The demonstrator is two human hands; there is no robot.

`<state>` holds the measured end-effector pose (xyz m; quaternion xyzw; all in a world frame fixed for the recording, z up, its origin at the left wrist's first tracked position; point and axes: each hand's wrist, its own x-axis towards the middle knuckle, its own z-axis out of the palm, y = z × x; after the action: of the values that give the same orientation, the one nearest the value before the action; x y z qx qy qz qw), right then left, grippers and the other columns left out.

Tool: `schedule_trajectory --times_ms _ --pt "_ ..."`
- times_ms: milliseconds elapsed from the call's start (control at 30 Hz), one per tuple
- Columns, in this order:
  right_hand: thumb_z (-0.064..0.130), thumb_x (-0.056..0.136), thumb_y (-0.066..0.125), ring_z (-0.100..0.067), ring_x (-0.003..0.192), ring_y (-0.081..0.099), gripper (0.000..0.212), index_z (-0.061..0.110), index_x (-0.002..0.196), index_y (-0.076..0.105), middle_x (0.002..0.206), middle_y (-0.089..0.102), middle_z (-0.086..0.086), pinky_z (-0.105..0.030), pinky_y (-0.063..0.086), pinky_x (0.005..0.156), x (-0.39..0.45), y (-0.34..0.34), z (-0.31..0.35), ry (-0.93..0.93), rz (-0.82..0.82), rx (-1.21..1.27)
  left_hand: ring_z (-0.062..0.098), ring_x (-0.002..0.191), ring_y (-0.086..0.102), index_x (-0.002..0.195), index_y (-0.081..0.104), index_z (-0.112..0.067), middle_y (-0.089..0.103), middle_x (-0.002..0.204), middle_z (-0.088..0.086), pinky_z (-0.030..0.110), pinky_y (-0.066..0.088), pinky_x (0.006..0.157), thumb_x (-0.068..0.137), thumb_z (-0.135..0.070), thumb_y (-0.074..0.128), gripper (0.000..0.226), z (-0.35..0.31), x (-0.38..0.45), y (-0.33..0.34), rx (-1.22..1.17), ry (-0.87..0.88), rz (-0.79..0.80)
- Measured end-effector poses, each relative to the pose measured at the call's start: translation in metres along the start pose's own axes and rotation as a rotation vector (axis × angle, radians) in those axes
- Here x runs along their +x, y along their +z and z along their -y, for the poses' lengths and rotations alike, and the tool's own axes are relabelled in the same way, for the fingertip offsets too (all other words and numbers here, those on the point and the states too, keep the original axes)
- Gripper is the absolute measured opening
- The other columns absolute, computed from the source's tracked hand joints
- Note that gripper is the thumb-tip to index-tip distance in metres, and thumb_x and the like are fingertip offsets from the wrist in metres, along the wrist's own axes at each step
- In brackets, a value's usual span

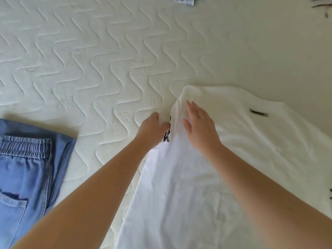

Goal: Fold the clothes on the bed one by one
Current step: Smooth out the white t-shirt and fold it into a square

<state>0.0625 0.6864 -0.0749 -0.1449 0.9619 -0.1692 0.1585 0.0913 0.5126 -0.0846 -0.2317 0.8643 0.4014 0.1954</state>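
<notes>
A white T-shirt lies on the bed at the lower right, with a small grey label near its collar and black print showing at its left edge. My left hand grips the shirt's left edge where the fabric is turned over the print. Lying flat on the turned-over fabric just to the right is my right hand, fingers straight. Blue denim trousers with an elastic waistband lie at the lower left.
The white quilted mattress fills the rest of the view. A piece of light blue cloth shows at the top edge. A dark item sits in the top right corner.
</notes>
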Motion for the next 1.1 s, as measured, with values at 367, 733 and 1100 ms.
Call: schedule_trajectory --times_ms 367,733,1100 --pt "0.037 0.102 0.044 -0.032 0.141 0.035 0.053 0.014 0.15 0.038 0.157 0.032 -0.01 -0.046 0.03 0.113 -0.003 0.017 0.027 -0.128 -0.107 -0.125 0.008 0.066 0.05 0.072 0.051 -0.014 0.054 0.073 -0.005 0.025 0.038 0.057 0.099 -0.05 0.033 0.048 0.045 -0.046 -0.014 -0.315 -0.148 -0.495" --pt "0.034 0.104 0.037 -0.027 0.147 0.021 0.052 0.019 0.154 0.027 0.162 0.019 -0.006 -0.04 0.021 0.116 0.01 0.021 0.029 -0.053 -0.048 -0.115 0.012 0.051 0.05 0.094 0.063 -0.012 0.055 0.066 0.0 0.025 0.036 0.051 0.094 -0.066 0.038 0.06 -0.011 0.045 -0.047 0.034 -0.142 0.179" --pt "0.034 0.104 0.034 -0.027 0.147 0.019 0.055 0.021 0.155 0.021 0.163 0.016 -0.006 -0.039 0.015 0.117 0.016 0.019 0.021 0.025 -0.056 -0.041 0.02 0.098 0.056 0.105 0.047 -0.025 0.051 0.114 -0.004 0.028 0.043 0.073 0.083 -0.003 0.051 0.031 0.042 -0.004 -0.05 -0.332 -0.099 -0.523"
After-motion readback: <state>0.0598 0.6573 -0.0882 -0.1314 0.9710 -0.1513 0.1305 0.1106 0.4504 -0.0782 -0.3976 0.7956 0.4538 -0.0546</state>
